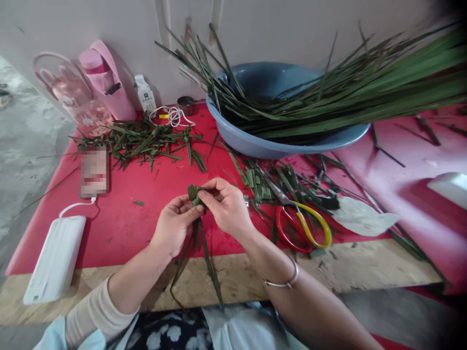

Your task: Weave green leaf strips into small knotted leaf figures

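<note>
Between both hands is a small folded knot of green leaf strips, with long loose ends hanging down past the table's front edge. My left hand pinches the knot from the left, its thumb lying along the lower side. My right hand grips it from the right between thumb and fingers; some fingertips are hidden behind the leaf. Just right of my right hand lie scissors with one red and one yellow handle loop, their blades resting on cut leaf pieces.
A blue basin full of long green leaves stands at the back right. Leaf scraps pile at the back left, near a pink bottle and a white bottle. A phone is cabled to a white power bank.
</note>
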Tool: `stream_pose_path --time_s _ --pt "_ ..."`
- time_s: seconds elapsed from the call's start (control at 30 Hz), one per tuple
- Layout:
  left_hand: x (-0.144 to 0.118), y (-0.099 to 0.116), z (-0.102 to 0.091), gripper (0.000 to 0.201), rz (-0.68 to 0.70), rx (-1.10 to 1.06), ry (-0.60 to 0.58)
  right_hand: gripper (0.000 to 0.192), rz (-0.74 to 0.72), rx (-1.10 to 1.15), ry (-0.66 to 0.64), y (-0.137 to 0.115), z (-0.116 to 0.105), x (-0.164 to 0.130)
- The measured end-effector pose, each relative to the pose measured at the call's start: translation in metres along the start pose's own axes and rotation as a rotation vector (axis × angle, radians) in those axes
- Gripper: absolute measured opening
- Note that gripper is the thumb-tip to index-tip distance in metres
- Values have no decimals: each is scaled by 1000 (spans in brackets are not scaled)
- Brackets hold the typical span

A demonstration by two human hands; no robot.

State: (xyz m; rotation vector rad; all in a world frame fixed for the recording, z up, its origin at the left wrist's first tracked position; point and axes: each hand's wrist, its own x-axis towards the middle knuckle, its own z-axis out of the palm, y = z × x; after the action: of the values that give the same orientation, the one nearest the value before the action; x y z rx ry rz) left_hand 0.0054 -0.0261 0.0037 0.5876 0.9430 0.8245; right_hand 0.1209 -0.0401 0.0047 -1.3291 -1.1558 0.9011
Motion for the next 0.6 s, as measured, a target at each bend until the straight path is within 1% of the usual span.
stream_pose_path --time_s 0.07,0.13,0.23,0.27,0.33,0.4,0.47,0.53,0.6 --pt "0 2 -2 29 -24 -11 -65 14 -19 74 -23 0 -3 1" --pt "-1 4 -5 27 -18 -22 -135 25 -13 198 -25 2 -8 5" --pt "-2 6 -11 26 35 -39 -198 39 92 395 -17 6 -18 12" --pt "-2 6 -12 25 51 -38 -212 44 149 434 -51 7 -21 13" --pt "-1 5 -14 24 72 -16 -234 50 254 463 -183 6 -25 14" --pt "0 3 -16 22 97 23 -255 46 302 470 -336 1 -28 12" --pt "2 0 -19 21 153 75 -267 34 292 482 -441 -5 -30 9" --pt "4 -2 -23 20 246 137 -265 27 259 486 -475 -11 -31 7" --pt "6 -3 -26 19 350 194 -243 27 222 478 -474 -15 -32 5"
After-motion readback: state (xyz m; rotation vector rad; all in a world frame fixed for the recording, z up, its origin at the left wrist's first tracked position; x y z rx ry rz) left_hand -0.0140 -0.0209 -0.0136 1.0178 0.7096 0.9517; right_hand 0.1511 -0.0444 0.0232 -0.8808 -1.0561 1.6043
